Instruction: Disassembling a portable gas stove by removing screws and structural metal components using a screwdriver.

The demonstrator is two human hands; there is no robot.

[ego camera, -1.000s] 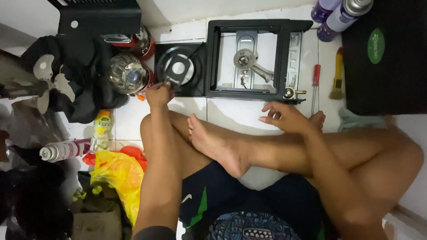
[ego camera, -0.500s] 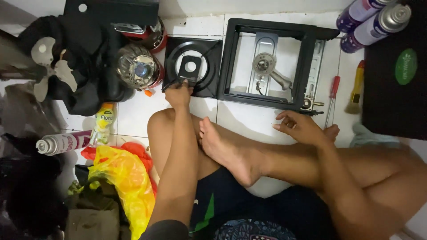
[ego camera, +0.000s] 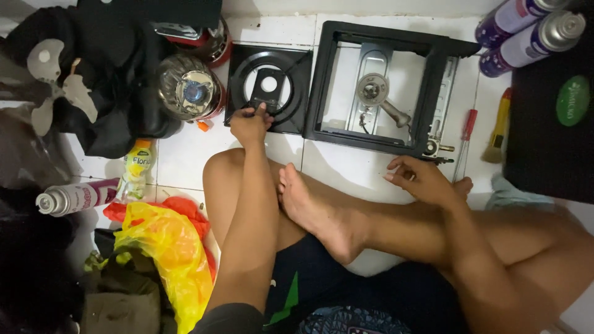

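Two hands | left (ego camera: 249, 125) grips one black burner plate (ego camera: 270, 88) | right (ego camera: 421, 179) loose, empty | two spray cans (ego camera: 526, 31)

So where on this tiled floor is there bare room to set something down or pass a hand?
One bare patch lies between the open stove frame, the foot and the right hand. Another lies below the black burner plate that the left hand grips, left of the knee, beside the small bottle. The left edge is crowded: spray can, yellow bag, dark clutter.
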